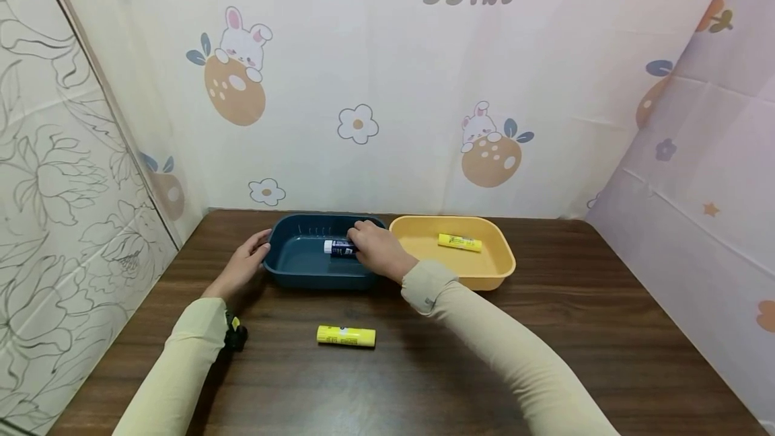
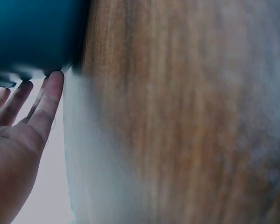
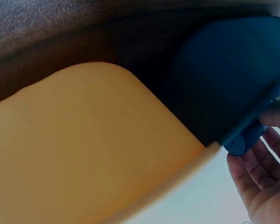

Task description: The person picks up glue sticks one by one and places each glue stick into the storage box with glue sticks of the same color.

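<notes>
My right hand (image 1: 380, 249) grips a dark blue glue stick (image 1: 341, 248) by its right end, its white end pointing left, over the dark blue tray (image 1: 321, 281). In the right wrist view, the fingers (image 3: 266, 163) and thumb hold the stick's dark round end (image 3: 242, 140) at the tray's rim. With fingers fairly straight, my left hand (image 1: 245, 264) touches the left end of that tray; the left wrist view shows its fingertips against the blue wall (image 2: 32, 37). In front of the tray, a yellow glue stick (image 1: 346, 336) lies on the table.
A yellow tray (image 1: 451, 282) stands right beside the blue one, with another yellow glue stick (image 1: 460, 242) lying inside it. Both trays are near the back edge of the brown wooden table (image 1: 575, 328). Patterned cloth (image 1: 399, 173) hangs behind and at the sides.
</notes>
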`<state>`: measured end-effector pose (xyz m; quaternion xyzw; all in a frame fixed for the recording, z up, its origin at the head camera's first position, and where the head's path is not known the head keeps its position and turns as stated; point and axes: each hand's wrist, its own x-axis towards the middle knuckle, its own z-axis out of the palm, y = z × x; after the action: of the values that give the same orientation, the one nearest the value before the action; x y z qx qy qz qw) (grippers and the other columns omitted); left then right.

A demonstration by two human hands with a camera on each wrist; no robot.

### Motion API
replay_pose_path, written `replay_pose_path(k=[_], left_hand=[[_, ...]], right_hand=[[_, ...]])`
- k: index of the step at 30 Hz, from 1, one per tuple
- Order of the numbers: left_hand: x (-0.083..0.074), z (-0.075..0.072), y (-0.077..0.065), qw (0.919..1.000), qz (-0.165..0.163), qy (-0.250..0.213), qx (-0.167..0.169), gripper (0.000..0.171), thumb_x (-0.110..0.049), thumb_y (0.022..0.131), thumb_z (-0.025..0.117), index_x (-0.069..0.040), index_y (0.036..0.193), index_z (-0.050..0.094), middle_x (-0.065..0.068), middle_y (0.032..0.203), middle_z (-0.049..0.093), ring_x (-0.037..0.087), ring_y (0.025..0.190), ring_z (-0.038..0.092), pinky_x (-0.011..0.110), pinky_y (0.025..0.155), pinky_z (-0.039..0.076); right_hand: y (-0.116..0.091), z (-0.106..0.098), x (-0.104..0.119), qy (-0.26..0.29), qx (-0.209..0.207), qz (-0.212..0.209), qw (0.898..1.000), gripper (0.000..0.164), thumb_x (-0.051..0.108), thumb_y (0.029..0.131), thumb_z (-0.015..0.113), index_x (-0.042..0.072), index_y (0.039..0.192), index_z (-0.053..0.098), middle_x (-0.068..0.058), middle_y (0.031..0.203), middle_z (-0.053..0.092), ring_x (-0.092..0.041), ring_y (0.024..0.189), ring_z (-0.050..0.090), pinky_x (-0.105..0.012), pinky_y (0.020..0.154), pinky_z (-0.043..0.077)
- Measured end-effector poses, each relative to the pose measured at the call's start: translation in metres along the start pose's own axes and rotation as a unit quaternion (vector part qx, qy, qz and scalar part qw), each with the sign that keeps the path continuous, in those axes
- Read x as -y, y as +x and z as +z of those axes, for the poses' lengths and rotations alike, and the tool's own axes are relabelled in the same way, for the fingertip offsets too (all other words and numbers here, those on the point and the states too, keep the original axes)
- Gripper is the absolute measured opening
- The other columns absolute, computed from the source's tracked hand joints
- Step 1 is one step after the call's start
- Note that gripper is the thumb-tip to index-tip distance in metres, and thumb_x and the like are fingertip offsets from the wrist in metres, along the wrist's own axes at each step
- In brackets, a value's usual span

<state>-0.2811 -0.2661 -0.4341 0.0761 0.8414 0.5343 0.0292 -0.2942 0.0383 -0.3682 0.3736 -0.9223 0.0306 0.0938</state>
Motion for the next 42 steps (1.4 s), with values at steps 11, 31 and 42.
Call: replay_pose_path(k=[11, 31, 42], left_hand=[[-0.001, 0.0, -0.001, 1.0, 0.005, -0.003, -0.004, 0.053, -0.027, 0.105, 0.034, -0.003, 0.151, 0.02, 0.029, 0.146, 0.029, 0.043, 0.13, 0.033, 0.058, 0.097, 0.038], [-0.002, 0.0, -0.002, 0.9999, 0.003, -0.015, -0.004, 0.054, -0.026, 0.105, 0.035, -0.001, 0.15, 0.02, 0.029, 0.144, 0.031, 0.042, 0.129, 0.034, 0.057, 0.096, 0.04], [0.0, -0.001, 0.002, 0.9996, -0.011, -0.026, 0.0, 0.052, -0.019, 0.105, 0.034, 0.001, 0.15, 0.019, 0.031, 0.145, 0.029, 0.043, 0.129, 0.034, 0.057, 0.096, 0.04]], right_hand=[[0.008, 0.009, -0.001, -0.001, 0.043, 0.032, 0.999, 0.028, 0.017, 0.091, 0.065, 0.006, 0.117, 0.062, -0.006, 0.107, 0.06, -0.016, 0.095, 0.053, -0.028, 0.086, 0.049], [0.019, 0.025, -0.002, 0.009, 0.091, 0.058, 0.994, 0.026, 0.015, 0.09, 0.066, 0.008, 0.115, 0.066, -0.005, 0.105, 0.062, -0.015, 0.091, 0.054, -0.028, 0.087, 0.049], [0.024, 0.032, -0.003, 0.009, 0.117, 0.065, 0.991, 0.027, 0.015, 0.089, 0.068, 0.008, 0.115, 0.066, -0.005, 0.103, 0.063, -0.014, 0.089, 0.055, -0.03, 0.085, 0.05]])
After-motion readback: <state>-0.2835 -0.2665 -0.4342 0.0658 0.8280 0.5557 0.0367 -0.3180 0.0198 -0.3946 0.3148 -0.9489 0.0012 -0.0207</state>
